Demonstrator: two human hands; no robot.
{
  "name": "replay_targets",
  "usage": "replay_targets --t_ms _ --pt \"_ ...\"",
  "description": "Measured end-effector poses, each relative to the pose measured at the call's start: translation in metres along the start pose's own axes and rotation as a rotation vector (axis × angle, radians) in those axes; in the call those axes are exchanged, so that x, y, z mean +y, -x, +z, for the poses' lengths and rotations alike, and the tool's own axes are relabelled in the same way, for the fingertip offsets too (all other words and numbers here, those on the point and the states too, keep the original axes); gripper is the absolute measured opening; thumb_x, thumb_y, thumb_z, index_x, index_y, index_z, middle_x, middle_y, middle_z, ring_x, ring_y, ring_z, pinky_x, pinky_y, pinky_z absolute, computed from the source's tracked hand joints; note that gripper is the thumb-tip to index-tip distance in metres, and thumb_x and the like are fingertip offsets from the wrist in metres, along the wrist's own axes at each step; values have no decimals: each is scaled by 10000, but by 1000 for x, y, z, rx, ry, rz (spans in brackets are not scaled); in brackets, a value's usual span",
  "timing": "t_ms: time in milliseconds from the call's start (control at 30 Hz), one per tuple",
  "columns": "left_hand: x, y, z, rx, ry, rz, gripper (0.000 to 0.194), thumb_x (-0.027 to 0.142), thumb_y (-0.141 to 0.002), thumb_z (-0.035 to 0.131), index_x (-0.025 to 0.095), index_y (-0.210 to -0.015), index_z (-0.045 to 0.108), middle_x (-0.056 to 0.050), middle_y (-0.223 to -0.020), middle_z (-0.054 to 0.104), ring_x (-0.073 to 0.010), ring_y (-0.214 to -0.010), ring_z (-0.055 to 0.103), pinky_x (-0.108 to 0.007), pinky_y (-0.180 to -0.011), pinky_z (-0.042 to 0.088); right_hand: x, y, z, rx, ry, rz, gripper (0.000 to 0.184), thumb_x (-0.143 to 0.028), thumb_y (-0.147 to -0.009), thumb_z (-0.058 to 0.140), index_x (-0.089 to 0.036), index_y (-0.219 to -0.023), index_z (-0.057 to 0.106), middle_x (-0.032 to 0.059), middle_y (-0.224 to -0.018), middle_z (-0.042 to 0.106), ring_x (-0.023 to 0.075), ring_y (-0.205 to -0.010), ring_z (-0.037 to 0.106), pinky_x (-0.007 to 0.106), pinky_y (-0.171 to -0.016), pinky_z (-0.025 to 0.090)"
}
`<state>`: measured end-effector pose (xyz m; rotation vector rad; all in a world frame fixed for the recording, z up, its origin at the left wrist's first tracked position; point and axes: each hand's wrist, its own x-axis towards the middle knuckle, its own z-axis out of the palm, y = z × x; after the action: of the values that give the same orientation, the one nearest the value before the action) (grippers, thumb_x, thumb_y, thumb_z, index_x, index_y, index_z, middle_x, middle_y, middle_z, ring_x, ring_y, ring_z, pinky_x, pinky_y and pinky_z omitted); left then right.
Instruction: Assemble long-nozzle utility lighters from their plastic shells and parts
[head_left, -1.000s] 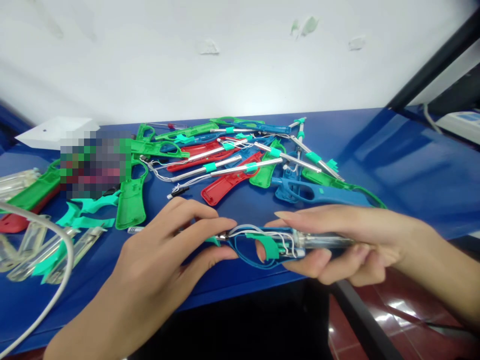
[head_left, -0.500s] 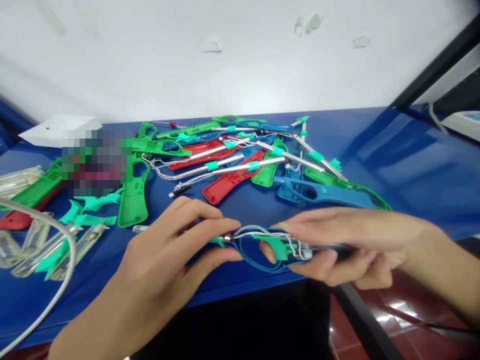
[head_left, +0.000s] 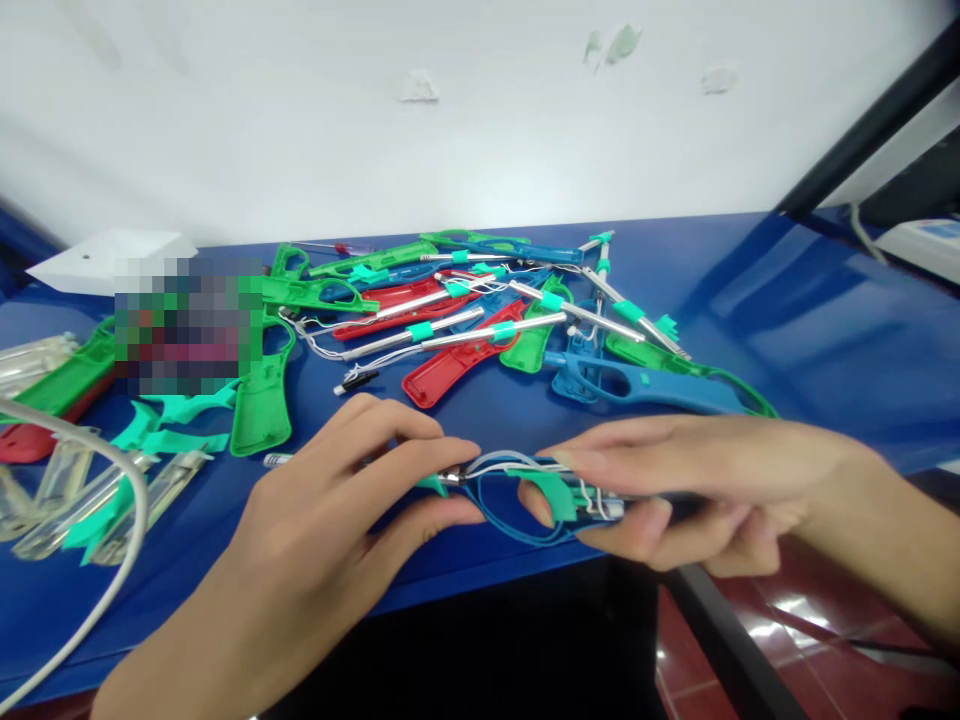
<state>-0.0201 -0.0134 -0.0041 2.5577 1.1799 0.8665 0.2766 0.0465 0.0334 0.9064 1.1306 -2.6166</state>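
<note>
Blue surface [head_left: 675,255]: strewn with green handle halves [head_left: 262,405], red halves [head_left: 442,372] and taped metal rods [head_left: 495,332].
White cable [head_left: 141,510]: arcs before clear tubes [head_left: 169,500] on your left.
Wired blue casing [head_left: 525,536]: over the surface's near edge.
Left hand [head_left: 330,510]: pinching its metal neck [head_left: 454,478].
Right hand [head_left: 697,480]: wrapped around its handle end.
Right thumb [head_left: 589,462]: lower across your casing than one second ago.

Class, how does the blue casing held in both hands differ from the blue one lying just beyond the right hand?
The held casing is between the left hand and right hand; the lying casing is on the table. White wires show in the held casing; the lying casing shows a mostly smooth surface. Both are blue with a looped opening.
</note>
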Motion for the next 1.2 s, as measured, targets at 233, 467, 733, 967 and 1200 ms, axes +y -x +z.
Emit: replay_targets --t_ms 233,467,733,967,1200 --pt "-1 -4 -1 24 -47 8 166 422 -1171 626 340 -1308 671 24 -1181 713 -149 -986 719 -248 -896 599 -2 -3 -5 -92 -51 -17 545 -738 -1075 614 -221 -922 538 -125 -674 388 1 -381 122 72 -263 175" --pt "1 -7 -1 32 -80 22 147 428 -1169 621 333 -1268 674 20 -1141 729 -148 -947 735 -240 -855 610 2 -5 -12 -119 -133 -4 511 -702 -1069 660 -215 -962 550 -111 -732 411 0 -406 144 68 -278 213" --pt "-2 -8 1 7 -54 22 140 397 -1174 620 325 -1275 685 31 -1156 728 -136 -984 725 -222 -873 581 1 -1 -4 -2 -85 -28 357 -571 -1059 746 -249 -1171 641 -103 -742 507 16 -413 186 63 -298 304" --pt "-2 -8 1 4 -75 52 125 361 -1165 646 312 -1278 665 27 -1171 701 -137 -1007 703 -211 -944 575 4 -5 -11 65 99 -155 589 -718 -1088 590 -186 -1340 617 52 -788 790 112 -458 570 288 -541 647" --pt "-6 -5 4 -10 -62 23 148 341 -1161 650 303 -1304 661 -2 -1204 704 -187 -1070 707 -291 -968 580 24 22 4 754 712 -247 537 -700 -1057 640 -374 -1482 683 24 -1162 816 217 -873 772 345 -825 625"
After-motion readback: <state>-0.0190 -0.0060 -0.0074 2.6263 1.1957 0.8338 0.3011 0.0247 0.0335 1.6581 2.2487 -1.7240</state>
